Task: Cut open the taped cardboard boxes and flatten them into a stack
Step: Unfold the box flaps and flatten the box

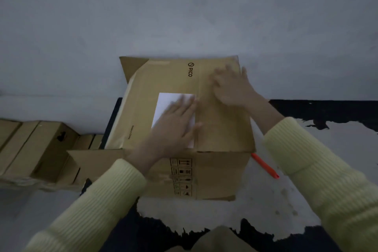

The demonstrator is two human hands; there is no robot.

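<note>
Cardboard boxes (30, 147) wait at my left; the box (143, 96) in front of me takes my left hand (173, 127), fingers spread flat on its white label (169, 100), and my right hand (231, 88), fingers straight, pressing it down; the orange cutter (264, 165) lies aside, freeing both palms

Ahead: a plain grey wall (184, 10) rises just behind the large brown cardboard box (223, 135).
Left: smaller brown cardboard boxes (34, 149) and an open cardboard flap (96, 159) block us.
Right: we find open pale surface (296, 200), save a slim orange tool (264, 165) beside the box.
</note>
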